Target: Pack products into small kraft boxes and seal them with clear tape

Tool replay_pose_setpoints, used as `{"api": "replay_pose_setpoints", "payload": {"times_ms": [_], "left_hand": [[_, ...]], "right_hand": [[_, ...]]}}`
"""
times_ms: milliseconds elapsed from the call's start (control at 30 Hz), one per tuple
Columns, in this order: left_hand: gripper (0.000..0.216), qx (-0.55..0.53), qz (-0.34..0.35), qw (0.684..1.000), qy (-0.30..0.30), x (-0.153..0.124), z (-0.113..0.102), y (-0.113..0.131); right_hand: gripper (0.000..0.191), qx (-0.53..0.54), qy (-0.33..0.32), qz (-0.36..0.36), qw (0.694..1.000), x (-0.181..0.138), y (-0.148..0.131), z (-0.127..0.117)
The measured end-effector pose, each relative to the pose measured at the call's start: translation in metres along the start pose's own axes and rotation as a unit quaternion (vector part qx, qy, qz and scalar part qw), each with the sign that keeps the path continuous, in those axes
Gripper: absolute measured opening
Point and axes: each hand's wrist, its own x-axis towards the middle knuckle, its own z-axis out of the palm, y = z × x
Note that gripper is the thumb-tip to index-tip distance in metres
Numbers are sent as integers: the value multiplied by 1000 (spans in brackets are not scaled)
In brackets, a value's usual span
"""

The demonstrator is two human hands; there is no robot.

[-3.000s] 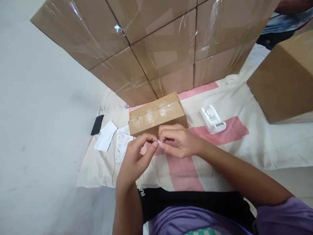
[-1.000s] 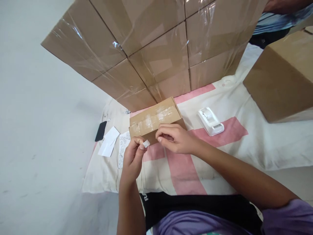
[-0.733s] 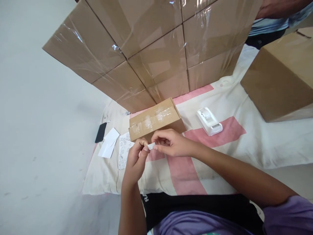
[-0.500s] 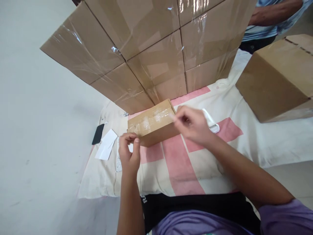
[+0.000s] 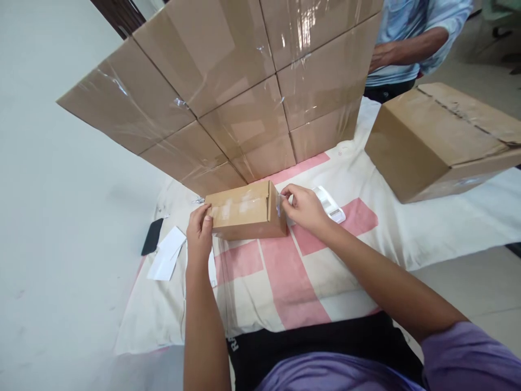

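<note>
- Half-curled, my left hand [image 5: 199, 222] gripped the small box [image 5: 244, 212], probably for steadiness.
- Opposite, my nearly closed right hand [image 5: 300, 205] pinched clear tape [image 5: 279, 202], apparently for control.

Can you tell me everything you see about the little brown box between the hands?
The little brown box looks like cardboard, long and closed. Shiny clear tape runs along its top, with more at its right end. It lies flat on the pink-and-cream cloth, in front of the big stack of boxes. The left hand touches its left end; the right hand is by the taped end.
</note>
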Motion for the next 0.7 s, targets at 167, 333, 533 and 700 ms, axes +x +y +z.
{"api": "replay_pose_setpoints", "payload": {"times_ms": [167,333,533,700], "left_hand": [[43,-11,-31,999,-11,-2,-1,3],[42,-30,-47,998,-10,-2,0,6],[40,-47,-67,997,-8,-4,1,13],[41,-44,-66,997,-14,-3,0,11]], "right_hand": [[10,-3,14,7,1000,-21,1,4],[12,-6,31,-7,999,-27,-2,14],[6,-2,3,-36,999,-30,-6,15],[5,59,-53,-47,996,-31,-1,6]]}}
